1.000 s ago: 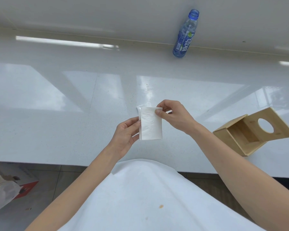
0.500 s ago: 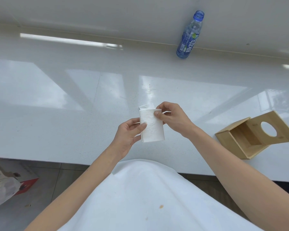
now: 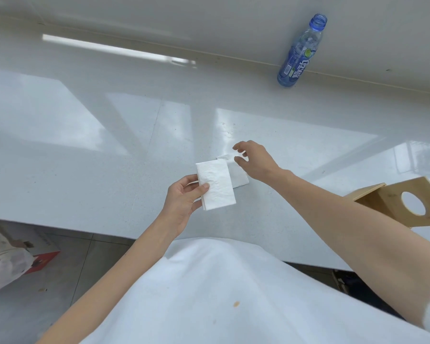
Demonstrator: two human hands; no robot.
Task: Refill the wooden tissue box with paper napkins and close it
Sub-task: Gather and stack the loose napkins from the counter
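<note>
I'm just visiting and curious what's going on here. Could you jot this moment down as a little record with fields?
setting: white glossy countertop
left hand: holds a folded stack of paper napkins above the counter
right hand: open, fingers spread, reaching over more napkins on the counter
wooden tissue box: at the right, lying on its side, round hole facing the camera, partly hidden by the right forearm
blue plastic bottle: uncapped, at the far edge by the wall
refill: no napkins in the box yet, as far as shown
</note>
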